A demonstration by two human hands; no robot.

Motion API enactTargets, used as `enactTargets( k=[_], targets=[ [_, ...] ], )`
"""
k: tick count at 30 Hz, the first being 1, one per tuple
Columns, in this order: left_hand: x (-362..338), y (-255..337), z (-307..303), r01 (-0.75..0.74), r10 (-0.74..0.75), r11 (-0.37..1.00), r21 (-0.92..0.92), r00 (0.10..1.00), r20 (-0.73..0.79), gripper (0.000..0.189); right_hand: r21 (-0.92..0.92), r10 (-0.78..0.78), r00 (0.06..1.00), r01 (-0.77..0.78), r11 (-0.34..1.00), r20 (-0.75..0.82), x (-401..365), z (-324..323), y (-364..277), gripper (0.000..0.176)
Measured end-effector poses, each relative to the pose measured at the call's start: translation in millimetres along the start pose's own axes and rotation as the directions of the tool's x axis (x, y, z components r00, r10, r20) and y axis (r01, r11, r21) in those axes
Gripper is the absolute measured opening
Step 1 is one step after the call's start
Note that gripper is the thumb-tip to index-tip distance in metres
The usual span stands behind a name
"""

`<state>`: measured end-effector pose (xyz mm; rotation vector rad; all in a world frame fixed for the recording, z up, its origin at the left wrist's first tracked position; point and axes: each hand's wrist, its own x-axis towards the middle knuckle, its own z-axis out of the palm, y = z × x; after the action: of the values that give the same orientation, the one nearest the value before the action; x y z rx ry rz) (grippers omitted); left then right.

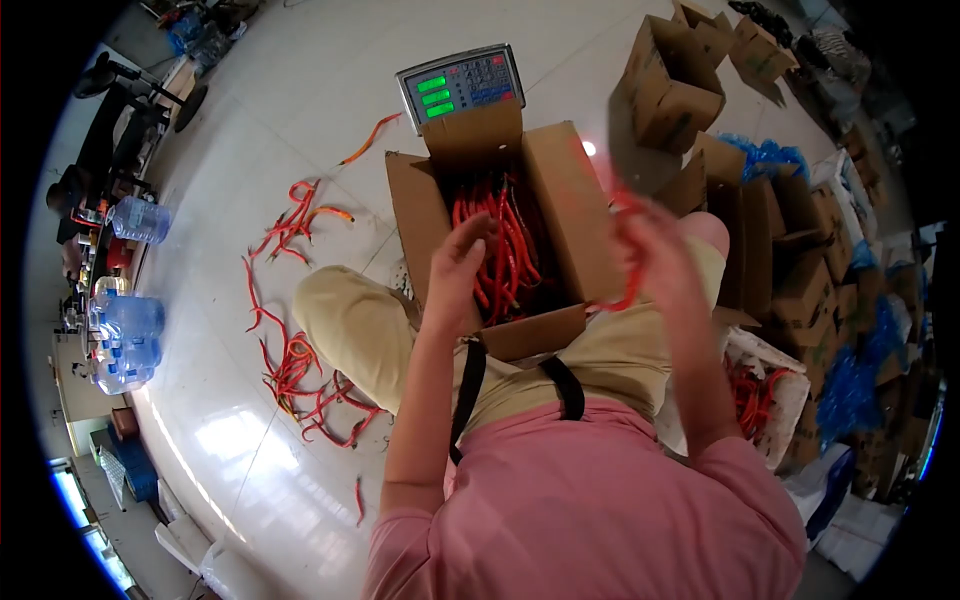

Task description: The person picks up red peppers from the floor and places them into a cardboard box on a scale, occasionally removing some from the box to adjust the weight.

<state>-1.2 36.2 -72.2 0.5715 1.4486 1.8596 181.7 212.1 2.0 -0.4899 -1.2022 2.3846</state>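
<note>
An open cardboard box [565,215] stands between my knees with its flaps spread, and long red chili peppers [512,245] lie inside it. Over the box's left side is my left hand [460,265], its fingers loosely bent and apart from the thumb, with nothing seen in them. Out to the right of the box, my right hand [655,250] is blurred by motion and closed around a few red chili peppers [632,285]. Behind the box sits a scale's display panel [462,85] with lit green readouts.
Loose chili peppers [290,370] are scattered on the floor to the left. At the right, a white foam box [785,400] holds more peppers. Cardboard boxes [672,90] and blue plastic [865,375] crowd the right side. Water bottles [128,330] stand far left.
</note>
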Motion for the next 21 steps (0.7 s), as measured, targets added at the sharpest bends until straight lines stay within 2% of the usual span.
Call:
enactTargets(
  k=[1, 2, 3, 4, 5, 6, 7, 8, 9, 10, 11, 12, 14, 15, 17, 19, 21],
  targets=[
    [1, -16, -8, 0.016, -0.028, 0.943, 0.332, 0.999, 0.031, 0.029, -0.132, -0.129, 0.976, 0.106, 0.986, -0.177, -12, -22, -18, 0.024],
    [2, -29, -16, 0.017, -0.066, 0.779, 0.627, 0.996, 0.054, 0.028, -0.284, -0.283, 0.875, 0.177, 0.942, -0.393, -24, -42, -35, 0.023],
    [2, -40, -22, 0.002, -0.109, 0.526, 0.850, 0.992, 0.065, 0.027, -0.268, -0.330, 0.779, 0.215, 0.939, -0.533, -39, -68, -52, 0.026],
    [2, -49, -23, 0.002, -0.231, 0.331, 0.944, 0.970, 0.079, 0.027, -0.046, -0.355, 0.807, 0.379, 0.924, -0.472, -60, -105, -65, 0.028],
    [2, -59, -21, -0.026, -0.348, 0.117, 0.993, 0.935, 0.066, 0.027, -0.011, -0.381, 0.757, 0.444, 0.896, -0.531, -84, -160, -72, 0.028],
    [2, -71, -21, -0.046, -0.390, 0.078, 0.996, 0.918, 0.073, 0.028, 0.119, -0.390, 0.794, 0.493, 0.862, -0.466, -114, -219, -74, 0.030],
    [2, -78, -21, -0.067, -0.424, 0.040, 0.997, 0.902, 0.078, 0.030, 0.008, -0.372, 0.618, 0.523, 0.853, -0.692, -140, -236, -72, 0.029],
    [3, -79, -19, -0.071, -0.418, 0.040, 0.997, 0.905, 0.081, 0.029, -0.123, -0.371, 0.539, 0.440, 0.889, -0.757, -171, -269, -68, 0.027],
    [3, -80, -16, -0.077, -0.413, 0.044, 0.996, 0.906, 0.088, 0.028, 0.166, -0.338, 0.788, 0.479, 0.862, -0.515, -228, -365, -53, 0.026],
    [6, -80, -15, -0.082, -0.410, 0.053, 0.995, 0.907, 0.097, 0.028, 0.109, -0.357, 0.706, 0.522, 0.846, -0.612, -271, -413, -37, 0.025],
    [10, -80, -16, -0.080, -0.431, 0.057, 0.995, 0.897, 0.096, 0.029, -0.128, -0.289, 0.310, 0.451, 0.883, -0.906, -287, -392, -28, 0.022],
    [13, -81, -15, -0.078, -0.455, 0.063, 0.995, 0.885, 0.098, 0.030, -0.180, -0.228, 0.108, 0.339, 0.924, -0.968, -307, -391, -17, 0.023],
    [17, -88, -13, -0.066, -0.471, 0.065, 0.996, 0.878, 0.089, 0.032, -0.151, -0.151, -0.015, 0.186, 0.971, -0.988, -346, -403, 1, 0.025],
    [18, -95, -14, -0.053, -0.462, 0.063, 0.997, 0.884, 0.076, 0.032, -0.128, -0.126, -0.023, 0.127, 0.984, -0.992, -352, -398, 10, 0.026],
    [15, -101, -10, 0.007, -0.466, 0.062, 0.998, 0.884, 0.023, 0.036, -0.116, -0.117, 0.045, 0.021, 0.993, -0.992, -349, -399, 20, 0.028],
    [15, -94, -1, 0.088, -0.482, 0.055, 0.995, 0.874, -0.051, 0.043, -0.148, -0.141, 0.158, -0.034, 0.988, -0.977, -330, -392, 25, 0.030],
    [11, -94, 7, 0.171, -0.433, 0.115, 0.979, 0.895, -0.106, 0.047, -0.208, -0.217, 0.311, 0.059, 0.976, -0.926, -293, -376, 23, 0.032]
  ],
)
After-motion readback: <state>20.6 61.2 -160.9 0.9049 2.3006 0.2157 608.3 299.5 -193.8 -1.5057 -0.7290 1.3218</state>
